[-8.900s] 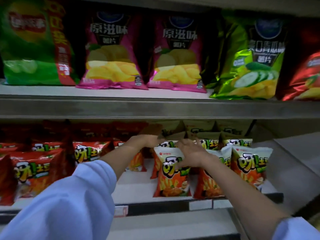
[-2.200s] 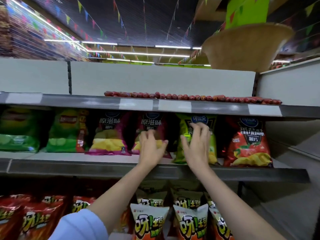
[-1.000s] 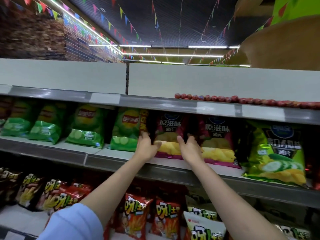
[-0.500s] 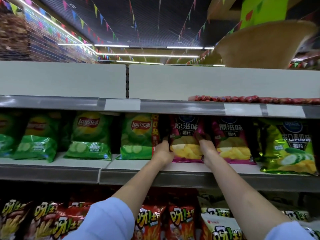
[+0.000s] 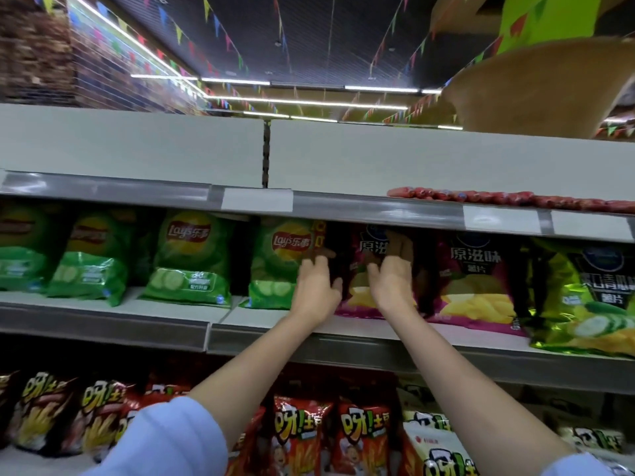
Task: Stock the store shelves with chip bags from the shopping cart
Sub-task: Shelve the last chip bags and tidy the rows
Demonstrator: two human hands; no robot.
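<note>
Both bare hands reach up to the grey metal middle shelf [image 5: 103,324], where the chip bags stand upright in a row. They work on 1 magenta chip bag with yellow crisps printed on its front [image 5: 359,297], which stands on the shelf board between them. The left hand [image 5: 316,290] lies against the bag's left edge with its fingers stretched up and slightly curved along the dark gap beside it; the thumb side touches the bag. The right hand [image 5: 391,276] lies flat on the bag's front, fingers reaching up over the printed characters toward the bag's top. Whether either grip closes round the bag I cannot tell; the fingers look mostly extended, pressing rather than pinching.

Just left of that bag stands a green chip bag with a red and yellow round logo [image 5: 278,266], touching or nearly touching the left hand. 3 more green bags of the same kind stand further left. To the right stands a second magenta chip bag [image 5: 477,283], then a lime-green bag with cucumber slices printed on it [image 5: 584,304].

On the grey top shelf [image 5: 378,209] above lies a row of red sausage-like packs [image 5: 515,199]. The bottom shelf holds red-orange snack bags [image 5: 299,438] and white ones [image 5: 436,451]. Light blue sleeves [image 5: 171,441] cover both upper arms.
</note>
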